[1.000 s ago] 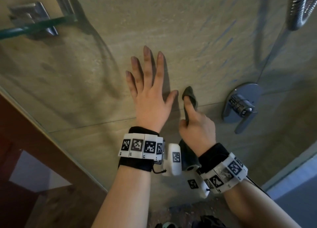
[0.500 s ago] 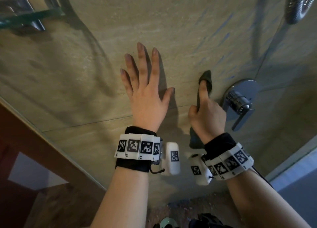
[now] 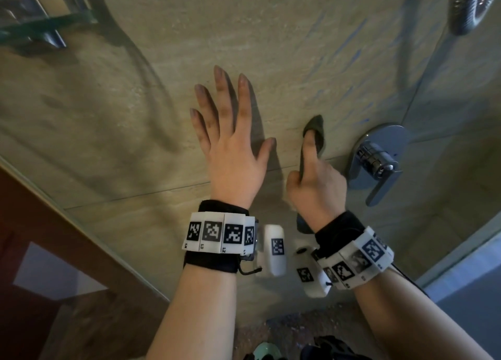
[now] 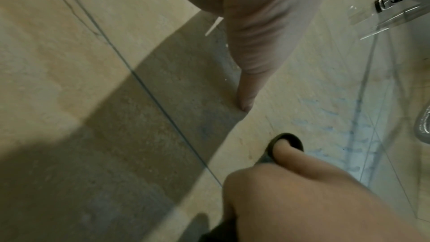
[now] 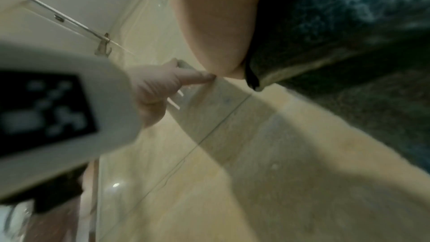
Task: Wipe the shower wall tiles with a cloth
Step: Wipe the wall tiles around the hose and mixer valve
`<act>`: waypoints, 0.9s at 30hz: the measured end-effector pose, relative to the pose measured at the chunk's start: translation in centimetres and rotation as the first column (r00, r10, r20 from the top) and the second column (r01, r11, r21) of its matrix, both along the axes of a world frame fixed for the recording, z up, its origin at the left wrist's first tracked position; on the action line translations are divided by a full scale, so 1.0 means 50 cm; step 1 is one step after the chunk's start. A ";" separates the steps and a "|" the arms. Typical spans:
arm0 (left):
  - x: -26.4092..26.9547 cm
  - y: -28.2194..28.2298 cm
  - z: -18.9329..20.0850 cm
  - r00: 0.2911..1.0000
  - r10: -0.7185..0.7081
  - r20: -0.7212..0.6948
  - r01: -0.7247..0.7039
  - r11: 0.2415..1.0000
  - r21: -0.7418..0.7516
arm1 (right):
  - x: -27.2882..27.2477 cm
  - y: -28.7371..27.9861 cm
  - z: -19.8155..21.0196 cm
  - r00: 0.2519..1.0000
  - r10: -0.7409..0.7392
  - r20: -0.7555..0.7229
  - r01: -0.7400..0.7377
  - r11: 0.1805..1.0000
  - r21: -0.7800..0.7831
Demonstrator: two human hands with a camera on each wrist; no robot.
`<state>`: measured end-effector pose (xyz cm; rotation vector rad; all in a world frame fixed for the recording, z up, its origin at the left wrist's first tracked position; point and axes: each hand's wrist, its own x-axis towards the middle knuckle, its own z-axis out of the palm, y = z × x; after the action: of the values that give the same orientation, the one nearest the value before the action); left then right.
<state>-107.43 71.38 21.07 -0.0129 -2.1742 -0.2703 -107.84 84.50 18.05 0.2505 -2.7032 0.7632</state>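
My left hand (image 3: 230, 143) lies flat against the beige wall tiles (image 3: 298, 48), fingers straight and spread. Beside it my right hand (image 3: 315, 181) grips a dark cloth (image 3: 317, 132), with the index finger stretched out and pressing the cloth's end onto the tile just above a grout line. In the left wrist view the cloth (image 4: 288, 141) wraps that fingertip, and my left thumb touches the wall tile (image 4: 69, 62). In the right wrist view the dark cloth (image 5: 349, 25) fills the upper right, bunched in my palm.
A chrome mixer valve with a lever (image 3: 376, 162) is mounted on the wall just right of my right hand. A metal shower hose (image 3: 469, 4) hangs at the top right. A glass shelf on a bracket (image 3: 40, 26) juts out top left. A glass panel edge runs along the left.
My right hand swept the cloth rightward toward the valve, then came back a little to the left. My left hand stays pressed flat on the wall.
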 end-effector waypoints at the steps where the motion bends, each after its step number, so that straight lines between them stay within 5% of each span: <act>1: 0.000 0.000 0.000 1.000 0.001 0.003 0.000 1.000 -0.002 | 0.005 -0.006 -0.009 0.999 0.037 0.008 -0.037 0.999 -0.003; 11: -0.001 -0.001 0.015 1.000 -0.013 0.007 0.013 1.000 -0.015 | -0.015 0.016 0.022 0.996 -0.082 -0.048 0.080 0.996 -0.040; 18: -0.005 -0.013 0.023 1.000 0.006 0.021 -0.005 0.996 -0.084 | 0.007 -0.030 -0.033 0.993 0.092 0.079 -0.096 0.994 0.053; 22: -0.007 -0.017 0.022 0.999 0.008 0.032 -0.005 0.997 -0.079 | 0.000 -0.037 -0.014 0.986 0.155 -0.068 -0.153 0.988 0.032; 27: -0.006 -0.020 0.021 0.999 -0.006 0.042 0.009 0.997 -0.078 | -0.031 0.001 0.041 0.968 0.010 -0.252 -0.006 1.000 0.017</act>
<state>-107.74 70.40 22.13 -0.0599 -2.2259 -0.1914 -109.40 84.54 20.10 0.3386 -2.4706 0.6625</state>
